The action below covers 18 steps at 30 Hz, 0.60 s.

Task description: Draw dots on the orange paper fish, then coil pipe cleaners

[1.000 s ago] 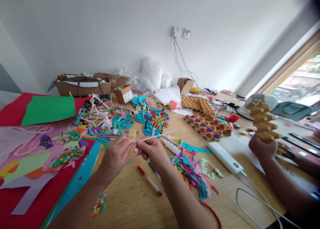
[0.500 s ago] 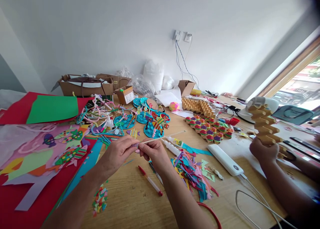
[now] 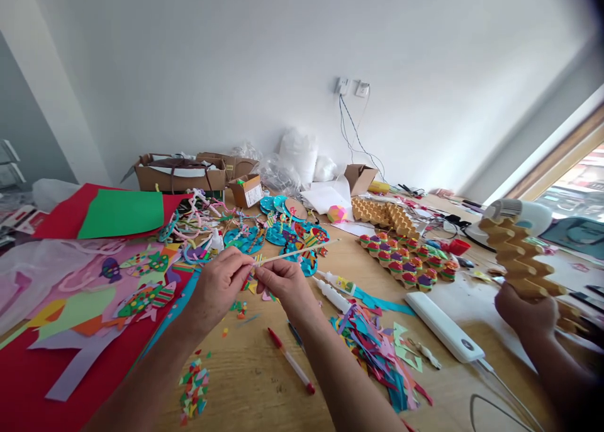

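My left hand and my right hand meet over the middle of the table, both pinched closed. Between them is a thin pale stick, which runs out past my right hand to the upper right. Its near end is hidden by my fingers. Beyond my hands lie blue discs decorated with patterned paper fish. White glue bottles rest to the right of my right hand. Below my hands lies a red-capped pen, with small coloured paper bits to its left.
Coloured paper strips and a white power bank with a cable lie at right. Painted egg cartons stand behind. Another person's hand holds a plain egg carton. Red paper covers the left side.
The view has shifted left and up a little, so the table things appear lower and farther right. My hands remain pinched together on the stick, at a slightly different angle.
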Each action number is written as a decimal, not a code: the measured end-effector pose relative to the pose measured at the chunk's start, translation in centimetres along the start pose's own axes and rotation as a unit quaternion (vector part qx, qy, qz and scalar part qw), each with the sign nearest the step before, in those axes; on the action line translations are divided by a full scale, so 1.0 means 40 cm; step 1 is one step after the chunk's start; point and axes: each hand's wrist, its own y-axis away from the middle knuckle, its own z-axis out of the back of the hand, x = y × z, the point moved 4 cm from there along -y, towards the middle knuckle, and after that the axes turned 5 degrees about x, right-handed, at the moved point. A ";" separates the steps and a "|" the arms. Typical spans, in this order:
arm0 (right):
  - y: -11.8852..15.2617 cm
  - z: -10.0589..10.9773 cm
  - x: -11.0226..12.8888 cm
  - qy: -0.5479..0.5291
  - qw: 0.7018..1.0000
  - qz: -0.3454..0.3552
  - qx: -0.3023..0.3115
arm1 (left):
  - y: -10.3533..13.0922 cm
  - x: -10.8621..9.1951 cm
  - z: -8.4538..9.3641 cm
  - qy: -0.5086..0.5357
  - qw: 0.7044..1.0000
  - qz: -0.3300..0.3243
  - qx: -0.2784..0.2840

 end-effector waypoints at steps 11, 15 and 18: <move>0.002 -0.009 -0.027 -0.119 0.991 -0.055 0.035 | 0.015 0.033 -0.028 -0.068 0.997 -0.030 -0.035; -0.002 -0.005 -0.023 -0.153 0.983 -0.041 0.088 | 0.011 0.065 -0.009 0.163 0.976 0.135 -0.044; -0.013 0.025 -0.030 -0.065 0.998 -0.009 0.025 | 0.022 0.080 -0.027 0.396 0.874 0.279 -0.029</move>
